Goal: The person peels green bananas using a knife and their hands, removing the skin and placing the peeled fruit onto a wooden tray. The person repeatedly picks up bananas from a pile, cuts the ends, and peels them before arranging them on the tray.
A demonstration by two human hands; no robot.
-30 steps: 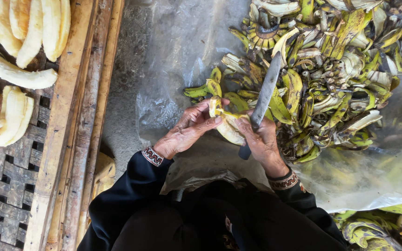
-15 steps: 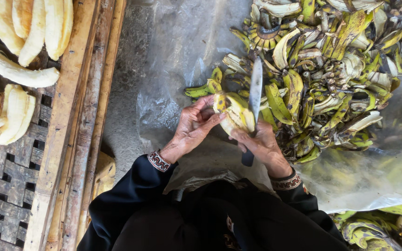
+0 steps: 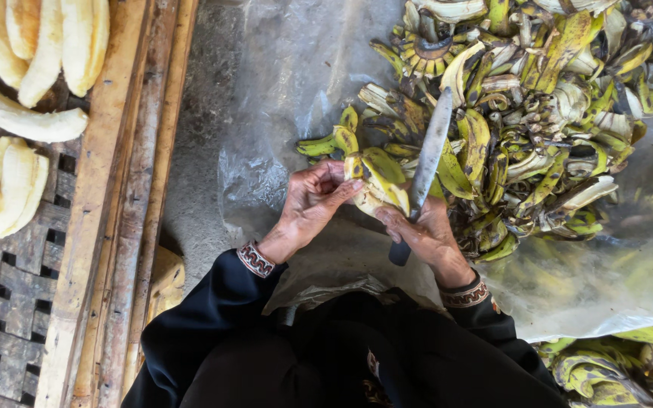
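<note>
A banana (image 3: 378,181) is clamped by the left hand (image 3: 313,198), its long axis slanted up-left. A knife (image 3: 426,162) is gripped in the right hand (image 3: 425,233), blade pointing up, slightly right.

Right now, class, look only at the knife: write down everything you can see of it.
The knife has a long, flat, dull grey blade that looks like metal and a dark handle whose end shows below the right hand. That hand grips the handle; the blade points up and away from the person, tilted slightly right, over the peel heap. Its lower part lies against the half-peeled banana held by the left hand.
</note>
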